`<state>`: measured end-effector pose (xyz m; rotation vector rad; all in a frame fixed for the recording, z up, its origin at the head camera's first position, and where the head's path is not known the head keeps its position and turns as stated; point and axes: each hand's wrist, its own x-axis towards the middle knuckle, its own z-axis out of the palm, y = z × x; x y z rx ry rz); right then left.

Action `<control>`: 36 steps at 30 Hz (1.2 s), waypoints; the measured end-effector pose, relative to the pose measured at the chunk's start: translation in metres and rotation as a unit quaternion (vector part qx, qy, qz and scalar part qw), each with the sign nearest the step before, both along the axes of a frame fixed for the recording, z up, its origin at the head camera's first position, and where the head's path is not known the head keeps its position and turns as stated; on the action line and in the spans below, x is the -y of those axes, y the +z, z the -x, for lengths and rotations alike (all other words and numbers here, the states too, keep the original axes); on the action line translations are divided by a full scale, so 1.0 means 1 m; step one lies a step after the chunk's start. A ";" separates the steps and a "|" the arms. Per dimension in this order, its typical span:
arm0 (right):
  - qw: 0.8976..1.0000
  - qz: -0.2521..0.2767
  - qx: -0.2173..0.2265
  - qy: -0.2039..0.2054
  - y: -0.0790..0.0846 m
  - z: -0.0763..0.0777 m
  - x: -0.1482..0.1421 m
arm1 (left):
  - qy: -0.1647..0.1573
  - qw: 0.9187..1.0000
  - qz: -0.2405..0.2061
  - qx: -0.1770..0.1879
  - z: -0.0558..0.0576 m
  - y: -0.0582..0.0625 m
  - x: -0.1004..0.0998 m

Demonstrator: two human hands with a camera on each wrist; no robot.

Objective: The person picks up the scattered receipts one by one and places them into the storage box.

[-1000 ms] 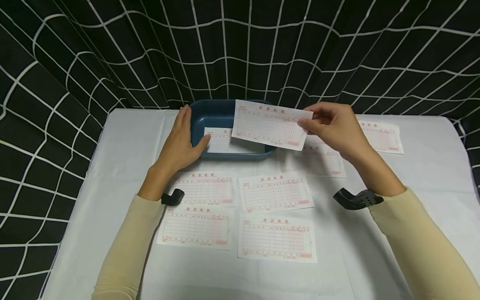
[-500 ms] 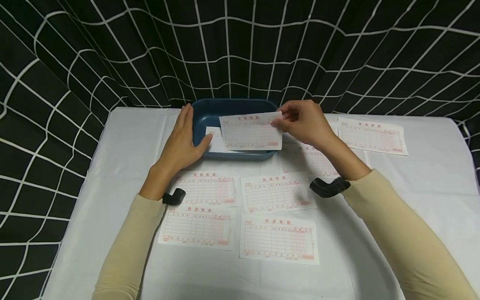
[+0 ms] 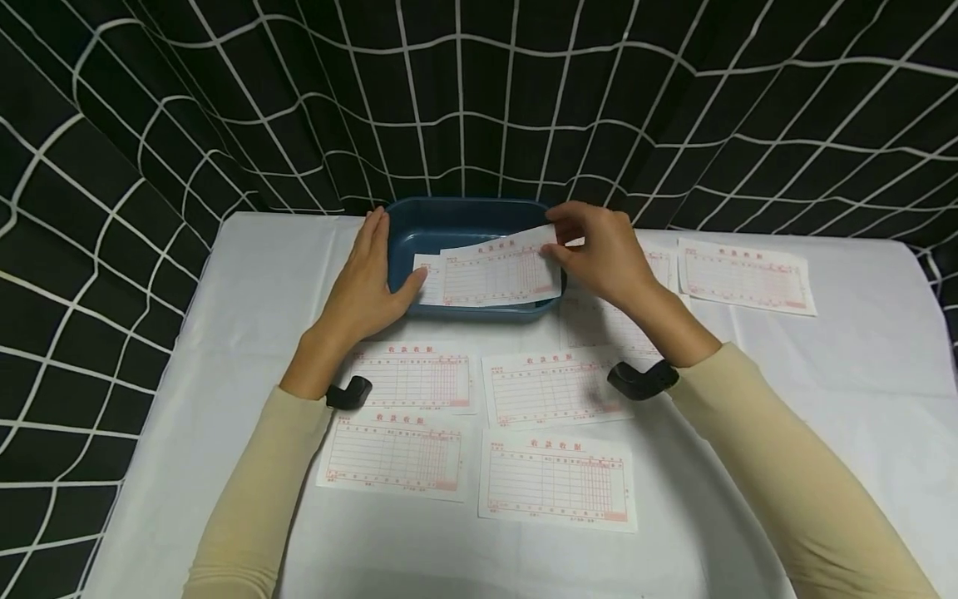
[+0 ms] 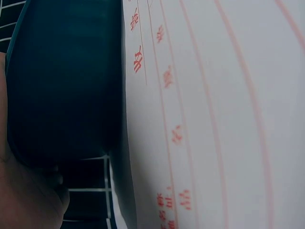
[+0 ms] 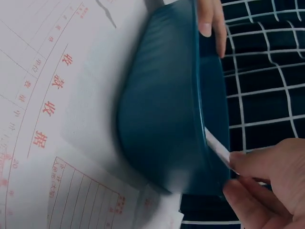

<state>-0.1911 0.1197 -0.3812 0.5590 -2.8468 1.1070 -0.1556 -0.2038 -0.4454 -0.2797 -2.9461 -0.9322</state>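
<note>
Your right grip (image 3: 602, 254) now sits farther left than a second ago, and the thin white paper slip printed in red (image 3: 497, 270) it carries lies lower across the dark blue, round-cornered, plastic-looking tray (image 3: 464, 218); your left grip (image 3: 367, 279) stays at the tray's left end. From the head view, your right thumb and fingers pinch the slip's right end, raised near the tray's right rim, while its free end lies over another white slip (image 3: 430, 291) in the tray; whether the two touch you cannot tell. Your left fingers lie straight at the end rim, spread from the thumb.

The left wrist view gives you the tray wall and a red-printed sheet (image 4: 214, 143) close up, but not the pinch.

From the right wrist view, you see the held slip nearly edge-on, its end between thumb and finger at the rim. Expect it to feel almost weightless, limp and easy to crease. Hold it lightly by the short edge; squeezing the middle would probably wrinkle it, and too loose a pinch may let it slide.
</note>
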 end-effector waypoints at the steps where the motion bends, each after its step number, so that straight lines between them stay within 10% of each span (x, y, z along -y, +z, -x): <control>1: 1.000 0.006 -0.007 -0.003 0.001 -0.001 -0.002 | 0.000 1.000 0.000 0.000 0.000 0.000 0.000; 13: 0.998 0.016 -0.009 -0.057 0.011 -0.029 -0.043 | -0.002 1.000 0.001 0.003 0.000 0.002 -0.001; 36: 0.999 -0.007 -0.027 0.028 -0.033 -0.113 -0.074 | 0.000 1.000 0.004 0.000 -0.002 0.001 -0.002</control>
